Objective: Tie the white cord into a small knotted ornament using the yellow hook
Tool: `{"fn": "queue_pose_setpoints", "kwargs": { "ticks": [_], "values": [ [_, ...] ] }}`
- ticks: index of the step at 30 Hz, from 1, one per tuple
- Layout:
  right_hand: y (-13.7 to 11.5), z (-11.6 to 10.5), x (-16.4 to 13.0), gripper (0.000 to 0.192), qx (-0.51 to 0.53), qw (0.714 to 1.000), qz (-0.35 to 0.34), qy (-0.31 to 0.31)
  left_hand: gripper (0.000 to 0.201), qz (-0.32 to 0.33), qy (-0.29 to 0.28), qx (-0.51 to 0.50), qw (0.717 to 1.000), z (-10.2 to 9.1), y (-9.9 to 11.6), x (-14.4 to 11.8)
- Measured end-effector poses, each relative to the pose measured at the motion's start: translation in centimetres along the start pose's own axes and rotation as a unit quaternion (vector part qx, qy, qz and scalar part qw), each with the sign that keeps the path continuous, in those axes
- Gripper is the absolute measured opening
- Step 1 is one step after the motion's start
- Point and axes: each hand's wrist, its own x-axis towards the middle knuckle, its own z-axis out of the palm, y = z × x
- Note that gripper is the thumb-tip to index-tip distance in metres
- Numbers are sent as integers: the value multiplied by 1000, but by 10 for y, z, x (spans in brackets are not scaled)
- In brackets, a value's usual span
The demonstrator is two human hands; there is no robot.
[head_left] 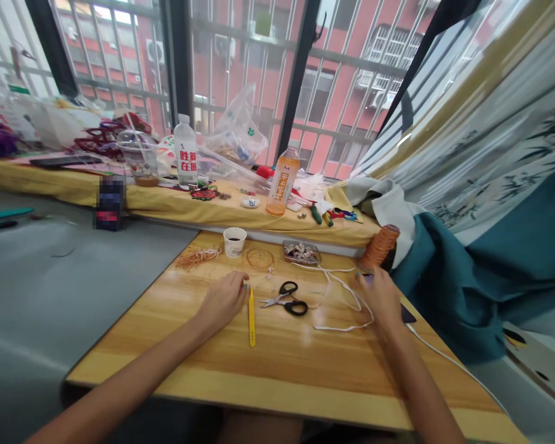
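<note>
My left hand (224, 298) rests on the wooden table with its fingers curled together, the tips beside the pointed end of yellow tweezers (252, 320). Whatever those fingers hold, if anything, is too small to make out. At the right, my right hand (382, 298) lies over a dark flat device (407, 315), its thumb and forefinger apart. A cone of brown thread (380, 245) stands just beyond it. Black-handled scissors (287, 300) lie partly open between my hands. White cord (345, 328) loops across the table toward my right hand.
Along the table's back are a paper cup (235, 244) of dark liquid, a coil of brown thread (259, 259), cut threads (197, 257) and a clear tray (301, 253) of small pieces. Bottles, including an orange drink (283, 184), stand on the yellow-covered sill. A white cable (448, 357) runs along the right edge.
</note>
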Motion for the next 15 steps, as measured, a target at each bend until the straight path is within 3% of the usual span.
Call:
{"fn": "queue_pose_setpoints", "kwargs": {
  "ticks": [1,3,6,9,12,15],
  "values": [
    [-20,-3,-3,38,34,998,-41,-12,22,-2,8,4,1000,3,1,3],
    [-62,-5,-7,31,108,982,-120,-100,21,-8,24,24,999,10,2,12],
    [-121,1,-14,31,148,944,-182,-230,21,3,39,48,998,23,4,32],
    [-160,11,-20,24,169,933,-190,-255,16,34,23,54,998,35,4,47],
    [-158,11,-21,27,170,947,-179,-208,14,70,2,44,997,40,1,49],
    [-100,-9,-19,33,196,963,-122,-138,17,54,7,20,998,38,-5,46]
  ]
}}
